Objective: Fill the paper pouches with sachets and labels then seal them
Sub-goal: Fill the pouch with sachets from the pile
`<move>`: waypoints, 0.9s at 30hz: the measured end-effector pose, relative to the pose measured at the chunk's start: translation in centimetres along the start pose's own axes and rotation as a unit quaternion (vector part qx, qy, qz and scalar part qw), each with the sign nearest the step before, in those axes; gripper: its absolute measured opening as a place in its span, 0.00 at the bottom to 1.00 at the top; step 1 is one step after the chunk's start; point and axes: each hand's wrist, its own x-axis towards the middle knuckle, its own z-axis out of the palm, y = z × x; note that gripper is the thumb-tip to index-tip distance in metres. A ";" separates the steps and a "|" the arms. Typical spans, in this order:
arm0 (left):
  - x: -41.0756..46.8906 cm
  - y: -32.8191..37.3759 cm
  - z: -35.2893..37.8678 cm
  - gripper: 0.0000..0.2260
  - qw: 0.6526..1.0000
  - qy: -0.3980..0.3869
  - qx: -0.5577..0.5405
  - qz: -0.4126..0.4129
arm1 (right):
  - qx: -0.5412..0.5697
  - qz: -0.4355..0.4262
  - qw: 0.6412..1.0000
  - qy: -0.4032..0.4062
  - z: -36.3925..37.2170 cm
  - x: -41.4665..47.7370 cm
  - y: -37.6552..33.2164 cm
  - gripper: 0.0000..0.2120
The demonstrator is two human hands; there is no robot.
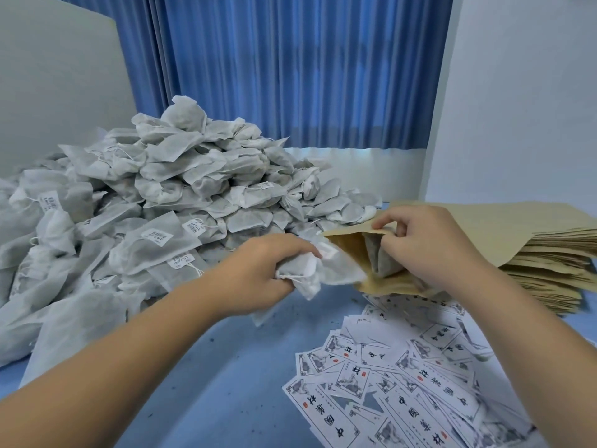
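My right hand [423, 244] holds a brown paper pouch [352, 244] by its upper edge, mouth open toward the left. A sachet [378, 257] sits inside the pouch under my fingers. My left hand [268, 270] grips a white mesh sachet [326, 270] whose end reaches the pouch mouth. A big heap of white sachets [181, 189] fills the left and middle of the blue table. Printed paper labels [403, 376] lie scattered at the lower right.
A stack of flat brown pouches [549, 253] lies at the right edge, behind my right hand. Blue curtains [290, 66] hang behind the table, with a white wall at the right and a grey board at the left. Bare blue tabletop [210, 383] shows between my arms.
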 end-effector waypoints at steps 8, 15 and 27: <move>3.1 3.8 2.6 0.19 0.998 0.044 -0.018 0.039 | 0.033 -0.003 0.999 0.026 -0.8 0.3 0.2 0.13; 5.5 4.7 5.6 0.12 0.951 0.072 0.280 0.113 | 0.067 -0.008 0.997 0.045 -1.0 0.7 0.4 0.11; 8.9 5.0 4.2 0.12 0.967 -0.018 0.239 0.088 | 0.046 0.002 0.998 0.053 -1.0 1.2 1.7 0.11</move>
